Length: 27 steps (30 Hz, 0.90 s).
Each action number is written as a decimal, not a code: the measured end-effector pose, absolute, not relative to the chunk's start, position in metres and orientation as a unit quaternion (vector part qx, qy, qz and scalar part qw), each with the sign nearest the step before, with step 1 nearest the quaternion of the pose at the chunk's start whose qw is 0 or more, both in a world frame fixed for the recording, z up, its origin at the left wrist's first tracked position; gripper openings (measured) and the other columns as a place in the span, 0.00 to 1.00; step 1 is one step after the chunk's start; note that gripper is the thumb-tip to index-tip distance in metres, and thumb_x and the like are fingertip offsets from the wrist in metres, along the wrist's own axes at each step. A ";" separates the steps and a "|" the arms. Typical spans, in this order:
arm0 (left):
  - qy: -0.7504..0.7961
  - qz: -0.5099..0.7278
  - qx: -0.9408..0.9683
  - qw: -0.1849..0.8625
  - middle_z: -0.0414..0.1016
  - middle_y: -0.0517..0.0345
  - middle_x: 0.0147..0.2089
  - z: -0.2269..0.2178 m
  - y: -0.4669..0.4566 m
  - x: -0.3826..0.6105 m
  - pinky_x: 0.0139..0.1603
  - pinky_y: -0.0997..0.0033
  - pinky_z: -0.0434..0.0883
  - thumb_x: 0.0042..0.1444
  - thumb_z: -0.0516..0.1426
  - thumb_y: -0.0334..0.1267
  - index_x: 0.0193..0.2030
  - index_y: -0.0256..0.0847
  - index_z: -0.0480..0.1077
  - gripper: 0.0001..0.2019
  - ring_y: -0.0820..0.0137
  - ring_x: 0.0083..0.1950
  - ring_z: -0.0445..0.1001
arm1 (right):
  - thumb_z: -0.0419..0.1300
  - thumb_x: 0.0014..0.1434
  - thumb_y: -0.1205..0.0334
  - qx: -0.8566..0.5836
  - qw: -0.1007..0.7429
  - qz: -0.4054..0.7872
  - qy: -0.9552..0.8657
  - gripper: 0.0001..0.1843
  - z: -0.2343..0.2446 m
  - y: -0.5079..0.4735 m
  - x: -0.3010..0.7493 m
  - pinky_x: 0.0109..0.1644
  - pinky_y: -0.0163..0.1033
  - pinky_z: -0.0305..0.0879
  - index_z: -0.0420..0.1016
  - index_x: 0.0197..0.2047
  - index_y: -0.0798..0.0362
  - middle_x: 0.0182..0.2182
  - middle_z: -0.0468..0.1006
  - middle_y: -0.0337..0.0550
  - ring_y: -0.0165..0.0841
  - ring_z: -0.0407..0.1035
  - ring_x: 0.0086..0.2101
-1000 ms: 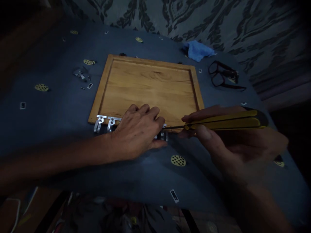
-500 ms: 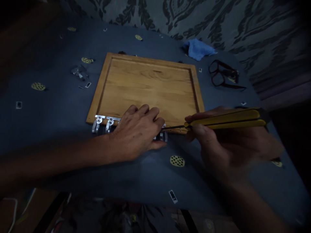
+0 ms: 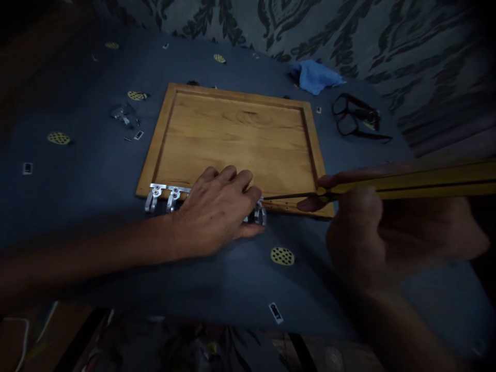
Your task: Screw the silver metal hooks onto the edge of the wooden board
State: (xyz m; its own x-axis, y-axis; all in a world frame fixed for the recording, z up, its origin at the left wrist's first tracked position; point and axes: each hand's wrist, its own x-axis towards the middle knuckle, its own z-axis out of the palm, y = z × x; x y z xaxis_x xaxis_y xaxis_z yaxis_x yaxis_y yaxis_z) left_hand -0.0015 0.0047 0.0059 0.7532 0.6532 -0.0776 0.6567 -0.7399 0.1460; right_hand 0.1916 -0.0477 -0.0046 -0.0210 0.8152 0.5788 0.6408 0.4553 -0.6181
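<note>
A framed wooden panel [image 3: 238, 139] lies flat, several metal hinges [image 3: 174, 198] along its near edge. My left hand [image 3: 220, 212] is closed over this edge near its middle. Its curled fingers lie on top and its thumb in front, around a hinge [image 3: 259, 213] that is partly hidden. My right hand [image 3: 360, 232], smeared by motion, grips the yellow-and-black handle of a screwdriver [image 3: 406, 182]. The thin shaft points left, its tip by my left fingers at the hinge. Small holes dot the wood just right of there.
Loose metal hardware [image 3: 123, 114] with small pins lies left of the panel. Toward the back right are a blue cloth [image 3: 316, 77] and dark-framed glasses [image 3: 354, 119]. A patterned blue cloth [image 3: 217, 289] covers the table, against a patterned wall covering [image 3: 240, 26].
My right hand and the screwdriver have shifted to the right, and more of the shaft shows. My left hand and the panel stay put, apart from a slight shift of the view.
</note>
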 end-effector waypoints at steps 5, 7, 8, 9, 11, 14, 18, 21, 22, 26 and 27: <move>0.342 0.013 0.937 0.069 0.75 0.45 0.50 0.004 0.004 -0.002 0.48 0.57 0.67 0.64 0.62 0.54 0.51 0.37 0.76 0.21 0.53 0.53 0.72 | 0.61 0.68 0.59 -0.537 0.555 0.096 -0.628 0.09 -0.005 -0.045 0.185 0.36 0.53 0.78 0.82 0.41 0.34 0.36 0.82 0.40 0.43 0.79 0.34; 0.342 0.013 0.937 0.067 0.76 0.46 0.49 0.004 0.005 -0.003 0.48 0.58 0.67 0.64 0.63 0.54 0.50 0.36 0.76 0.21 0.54 0.53 0.72 | 0.61 0.68 0.59 -0.540 0.551 0.104 -0.627 0.09 -0.007 -0.046 0.185 0.38 0.54 0.79 0.82 0.43 0.33 0.37 0.83 0.40 0.44 0.79 0.35; 0.342 0.010 0.937 0.067 0.75 0.46 0.49 0.004 0.005 -0.002 0.48 0.58 0.67 0.64 0.62 0.55 0.50 0.36 0.76 0.21 0.54 0.53 0.72 | 0.61 0.68 0.58 -0.540 0.552 0.108 -0.626 0.09 -0.008 -0.046 0.185 0.39 0.54 0.79 0.82 0.44 0.32 0.38 0.82 0.40 0.44 0.80 0.36; 0.343 0.008 0.937 0.068 0.75 0.46 0.49 0.004 0.005 -0.002 0.49 0.58 0.67 0.65 0.62 0.55 0.50 0.36 0.76 0.21 0.54 0.53 0.72 | 0.61 0.68 0.57 -0.541 0.553 0.114 -0.624 0.09 -0.010 -0.046 0.186 0.40 0.55 0.79 0.81 0.44 0.32 0.38 0.82 0.39 0.44 0.80 0.37; 0.344 0.007 0.937 0.069 0.75 0.46 0.50 0.004 0.005 -0.002 0.49 0.58 0.67 0.64 0.62 0.55 0.50 0.36 0.76 0.22 0.53 0.54 0.72 | 0.61 0.68 0.56 -0.540 0.553 0.124 -0.622 0.08 -0.013 -0.044 0.188 0.42 0.55 0.80 0.81 0.45 0.33 0.39 0.83 0.39 0.44 0.81 0.37; 0.341 0.008 0.937 0.072 0.75 0.46 0.50 0.004 0.005 -0.003 0.49 0.57 0.66 0.65 0.62 0.55 0.52 0.36 0.76 0.22 0.53 0.54 0.72 | 0.65 0.65 0.55 -0.532 0.559 0.109 -0.627 0.05 -0.014 -0.042 0.188 0.36 0.52 0.79 0.82 0.43 0.36 0.37 0.83 0.39 0.43 0.81 0.35; 0.341 0.005 0.937 0.072 0.75 0.46 0.50 0.003 0.005 -0.003 0.49 0.57 0.66 0.65 0.62 0.55 0.51 0.37 0.76 0.21 0.53 0.54 0.72 | 0.63 0.66 0.58 -0.549 0.550 0.139 -0.613 0.06 -0.010 -0.043 0.185 0.30 0.49 0.78 0.82 0.41 0.35 0.37 0.83 0.38 0.40 0.79 0.30; 0.338 0.017 0.939 0.065 0.75 0.46 0.49 0.003 0.005 -0.003 0.48 0.58 0.66 0.65 0.62 0.54 0.50 0.37 0.76 0.21 0.54 0.52 0.72 | 0.65 0.65 0.59 -0.529 0.556 0.149 -0.624 0.05 -0.007 -0.043 0.183 0.26 0.45 0.77 0.83 0.41 0.37 0.36 0.83 0.37 0.36 0.77 0.25; 0.337 0.020 0.939 0.064 0.75 0.46 0.49 0.003 0.005 -0.003 0.48 0.58 0.66 0.65 0.62 0.54 0.50 0.37 0.76 0.21 0.54 0.52 0.72 | 0.67 0.64 0.60 -0.515 0.560 0.143 -0.633 0.04 -0.007 -0.042 0.184 0.26 0.43 0.77 0.83 0.40 0.39 0.35 0.83 0.37 0.35 0.78 0.26; 0.341 -0.002 0.937 0.075 0.75 0.45 0.50 0.006 0.005 -0.002 0.50 0.56 0.67 0.66 0.61 0.54 0.51 0.36 0.76 0.21 0.52 0.54 0.72 | 0.71 0.60 0.60 -0.475 0.567 0.122 -0.662 0.02 -0.008 -0.036 0.186 0.29 0.38 0.77 0.82 0.36 0.44 0.32 0.83 0.37 0.32 0.78 0.27; 0.343 -0.008 0.936 0.078 0.75 0.45 0.50 0.006 0.005 -0.002 0.50 0.56 0.67 0.66 0.61 0.54 0.52 0.36 0.76 0.21 0.52 0.55 0.72 | 0.70 0.61 0.59 -0.477 0.563 0.125 -0.663 0.02 -0.008 -0.036 0.186 0.30 0.38 0.78 0.82 0.36 0.44 0.32 0.83 0.36 0.31 0.78 0.28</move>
